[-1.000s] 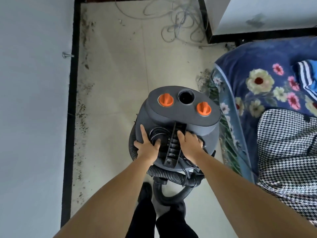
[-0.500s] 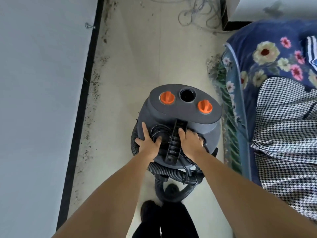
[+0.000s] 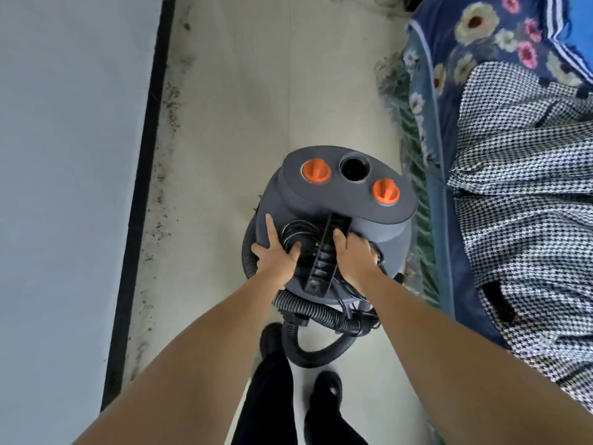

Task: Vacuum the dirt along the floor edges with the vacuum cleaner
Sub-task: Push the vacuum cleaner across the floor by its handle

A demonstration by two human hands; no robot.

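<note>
The pale tiled floor [image 3: 244,101] runs as a narrow strip past the vacuum cleaner [image 3: 337,226], which stands on it in the middle of the view. To the left of the vacuum cleaner rises a grey-white wall [image 3: 64,187] with a black skirting board [image 3: 138,200] at its foot, and dark specks of dirt [image 3: 167,162] lie along the floor edge just beside that skirting. To the right of the vacuum cleaner is a bed [image 3: 455,101] under a blue flowered cover, with a black-and-white houndstooth cloth [image 3: 526,200] heaped on it. The vacuum cleaner is a dark grey drum with two orange knobs [image 3: 316,170] and a round open port [image 3: 354,168] on its far top plate. A ribbed black hose [image 3: 308,308] coils round its near side. A black carry handle [image 3: 324,252] runs down the middle of the lid. The left hand [image 3: 277,252] presses on the lid left of that handle, fingers spread and fairly straight, its grip apart. The right hand [image 3: 354,255] lies right of the handle with fingers curled over the lid's edge; whether its grip clamps anything I cannot tell. Black shoes [image 3: 325,388] stand just behind the vacuum cleaner.
</note>
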